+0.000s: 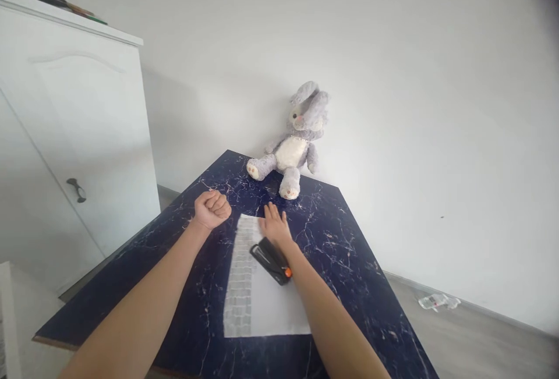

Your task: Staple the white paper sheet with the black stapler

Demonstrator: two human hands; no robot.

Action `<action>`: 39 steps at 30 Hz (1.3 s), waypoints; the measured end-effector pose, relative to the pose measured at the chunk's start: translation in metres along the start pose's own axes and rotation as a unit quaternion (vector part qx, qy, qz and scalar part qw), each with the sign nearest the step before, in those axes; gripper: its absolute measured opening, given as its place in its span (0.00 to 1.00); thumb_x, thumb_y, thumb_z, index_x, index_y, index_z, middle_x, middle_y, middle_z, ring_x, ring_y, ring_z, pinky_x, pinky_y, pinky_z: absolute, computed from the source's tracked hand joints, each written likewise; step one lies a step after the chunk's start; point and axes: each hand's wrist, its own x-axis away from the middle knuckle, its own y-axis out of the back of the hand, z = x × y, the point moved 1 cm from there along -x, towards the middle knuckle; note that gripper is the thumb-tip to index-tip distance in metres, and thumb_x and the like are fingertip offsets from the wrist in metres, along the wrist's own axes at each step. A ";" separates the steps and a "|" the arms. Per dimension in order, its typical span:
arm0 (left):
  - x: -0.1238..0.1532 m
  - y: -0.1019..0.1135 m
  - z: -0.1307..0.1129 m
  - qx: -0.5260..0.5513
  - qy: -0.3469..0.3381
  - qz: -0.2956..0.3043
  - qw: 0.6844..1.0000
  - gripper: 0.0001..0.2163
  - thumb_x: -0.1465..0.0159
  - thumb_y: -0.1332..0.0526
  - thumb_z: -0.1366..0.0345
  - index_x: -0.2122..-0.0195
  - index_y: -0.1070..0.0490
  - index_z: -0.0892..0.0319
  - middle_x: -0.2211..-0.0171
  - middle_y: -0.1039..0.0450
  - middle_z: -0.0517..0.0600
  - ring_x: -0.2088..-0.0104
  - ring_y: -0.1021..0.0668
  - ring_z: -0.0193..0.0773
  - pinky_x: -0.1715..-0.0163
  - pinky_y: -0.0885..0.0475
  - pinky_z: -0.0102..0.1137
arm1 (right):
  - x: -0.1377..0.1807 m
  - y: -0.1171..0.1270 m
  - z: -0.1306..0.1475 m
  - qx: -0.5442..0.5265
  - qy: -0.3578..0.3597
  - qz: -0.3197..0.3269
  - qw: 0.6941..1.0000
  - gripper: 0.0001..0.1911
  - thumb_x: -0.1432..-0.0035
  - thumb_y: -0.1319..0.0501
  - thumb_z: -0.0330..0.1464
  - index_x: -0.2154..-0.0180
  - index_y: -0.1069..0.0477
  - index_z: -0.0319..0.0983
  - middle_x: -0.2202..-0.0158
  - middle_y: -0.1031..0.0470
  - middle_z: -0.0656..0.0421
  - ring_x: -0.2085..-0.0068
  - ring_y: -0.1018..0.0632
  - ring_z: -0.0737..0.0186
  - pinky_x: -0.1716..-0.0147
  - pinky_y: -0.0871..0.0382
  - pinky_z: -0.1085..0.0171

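My left hand (212,209) is closed in a fist above the dark table, just left of the paper's top corner; nothing shows between its fingers. With fingers stretched out, my right hand (275,227) lies flat at the top right edge of a white sheet of paper (279,312). A strip of grey brick-like pattern runs down the paper's left side. On the sheet, beside my right wrist, rests a black stapler (268,259) with an orange spot at its near end. My forearm covers part of the paper's right edge.
A grey plush rabbit (292,152) sits at the table's far edge against the white wall (414,105). The table (336,245) has a dark blue marbled top. At left stands a white cabinet (96,134). Crumpled clear plastic (439,301) lies on the floor at right.
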 end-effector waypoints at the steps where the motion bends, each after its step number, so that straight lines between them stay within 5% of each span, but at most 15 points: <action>1: 0.001 0.001 0.000 -0.010 0.009 0.002 1.000 0.33 0.38 0.42 0.57 0.85 0.71 0.57 0.84 0.79 0.39 0.86 0.64 0.26 0.88 0.52 0.26 | -0.012 -0.003 0.021 -0.012 0.015 0.000 1.000 0.34 0.28 0.59 0.43 0.28 0.53 0.32 0.25 0.62 0.49 0.26 0.57 0.51 0.30 0.64 0.40; 7: 0.004 0.014 -0.015 -0.045 -0.076 -0.006 0.996 0.34 0.39 0.40 0.54 0.84 0.70 0.59 0.84 0.81 0.39 0.85 0.66 0.26 0.88 0.52 0.24 | -0.050 -0.010 0.112 -0.054 0.086 0.010 0.995 0.33 0.27 0.59 0.42 0.28 0.56 0.33 0.25 0.64 0.50 0.26 0.61 0.52 0.31 0.67 0.38; 12: 0.004 0.015 -0.019 -0.053 -0.091 -0.005 0.994 0.34 0.36 0.42 0.52 0.84 0.68 0.60 0.83 0.82 0.39 0.85 0.68 0.26 0.88 0.58 0.26 | -0.041 0.001 0.127 -0.132 0.128 -0.076 0.980 0.25 0.27 0.57 0.34 0.33 0.43 0.38 0.27 0.50 0.53 0.27 0.50 0.57 0.30 0.57 0.45; 15: 0.005 0.012 -0.017 -0.051 -0.093 -0.020 0.994 0.33 0.36 0.43 0.52 0.85 0.67 0.60 0.82 0.83 0.39 0.83 0.70 0.26 0.87 0.64 0.28 | -0.020 0.002 0.115 -0.176 0.153 -0.070 0.970 0.23 0.27 0.58 0.31 0.36 0.37 0.42 0.33 0.36 0.56 0.33 0.36 0.62 0.32 0.46 0.56; 19: 0.005 0.011 -0.017 -0.051 -0.089 -0.038 0.994 0.32 0.36 0.44 0.53 0.85 0.67 0.60 0.82 0.83 0.39 0.83 0.70 0.26 0.87 0.66 0.29 | 0.018 -0.003 0.085 -0.119 0.242 -0.015 0.963 0.22 0.26 0.52 0.35 0.34 0.38 0.46 0.29 0.43 0.60 0.29 0.43 0.59 0.30 0.52 0.53; 25: -0.002 -0.008 -0.001 -0.049 -0.046 0.014 0.998 0.29 0.37 0.42 0.61 0.86 0.64 0.58 0.85 0.73 0.40 0.85 0.59 0.28 0.86 0.55 0.28 | 0.066 0.004 0.013 -0.075 0.173 -0.026 0.982 0.23 0.26 0.53 0.35 0.33 0.40 0.47 0.28 0.45 0.58 0.28 0.45 0.59 0.30 0.53 0.50; 29: -0.006 -0.028 0.041 -0.198 0.023 0.022 0.980 0.26 0.31 0.45 0.59 0.85 0.52 0.58 0.85 0.57 0.42 0.83 0.46 0.29 0.81 0.45 0.28 | 0.082 0.016 -0.026 -0.117 0.133 -0.029 0.984 0.22 0.27 0.52 0.34 0.35 0.38 0.45 0.29 0.44 0.56 0.28 0.44 0.56 0.30 0.53 0.48; 31: -0.007 -0.033 0.063 -0.346 0.037 0.054 0.936 0.23 0.29 0.47 0.57 0.81 0.40 0.59 0.83 0.46 0.43 0.81 0.39 0.30 0.76 0.41 0.28 | 0.087 0.027 -0.035 -0.169 0.113 -0.042 0.978 0.21 0.27 0.52 0.35 0.37 0.35 0.43 0.31 0.39 0.53 0.30 0.39 0.53 0.31 0.50 0.48; 35: -0.005 -0.029 0.083 -0.623 0.016 0.154 0.767 0.12 0.29 0.47 0.61 0.64 0.26 0.59 0.70 0.28 0.48 0.67 0.27 0.37 0.63 0.33 0.32 | 0.105 0.055 -0.033 -0.274 0.068 -0.077 0.956 0.17 0.27 0.53 0.40 0.49 0.29 0.41 0.48 0.25 0.53 0.49 0.24 0.57 0.47 0.32 0.57; 39: -0.002 -0.024 0.078 -0.748 -0.034 0.282 0.600 0.09 0.32 0.44 0.67 0.59 0.22 0.54 0.55 0.22 0.51 0.51 0.25 0.45 0.46 0.36 0.41 | 0.136 0.068 -0.029 -0.221 0.132 -0.001 0.966 0.16 0.42 0.32 0.40 0.54 0.29 0.42 0.61 0.25 0.59 0.65 0.25 0.61 0.64 0.33 0.63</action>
